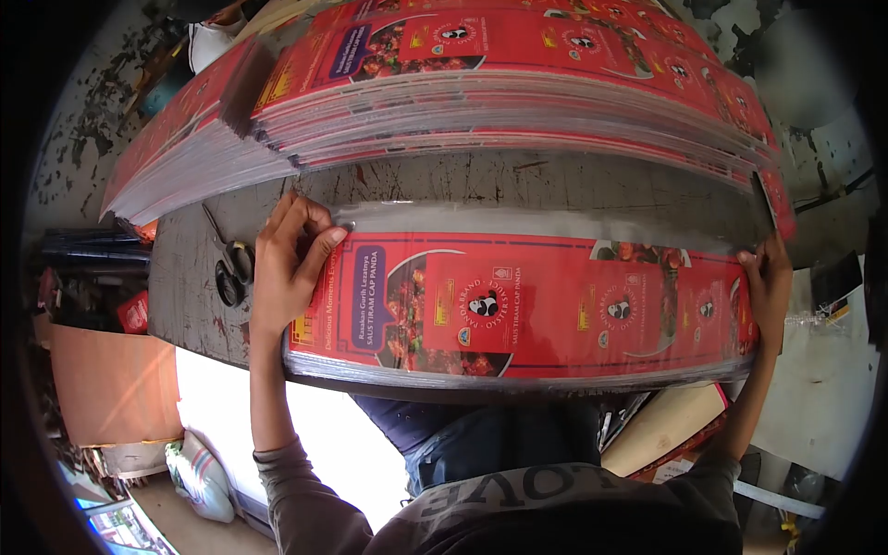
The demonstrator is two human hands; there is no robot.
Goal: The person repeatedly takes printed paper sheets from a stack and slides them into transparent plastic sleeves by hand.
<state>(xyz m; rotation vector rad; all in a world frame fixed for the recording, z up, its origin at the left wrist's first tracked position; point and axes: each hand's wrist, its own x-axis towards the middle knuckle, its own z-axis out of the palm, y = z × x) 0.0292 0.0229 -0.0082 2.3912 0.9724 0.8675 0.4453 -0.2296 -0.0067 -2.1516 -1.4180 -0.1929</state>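
In front of me lies a stack of red printed plastic sheets (546, 296), with panda logos, food pictures and a clear film margin along its far edge. My left hand (294, 242) is closed at the stack's far left corner, thumb and fingers pinching the clear film. At the right end is my right hand (770, 268), its thumb resting on the sheets. A thin dark blade-like strip (764, 202) sticks up from its curled fingers; its handle is hidden. Black-handled scissors (231, 270) lie on the table left of my left hand.
Tall piles of matching red sheets (518, 102) span the back of the worn grey table (444, 180). Another pile (190, 139) stands at the back left. A brown cardboard box (116, 379) and a white sack (201, 476) are below on the left.
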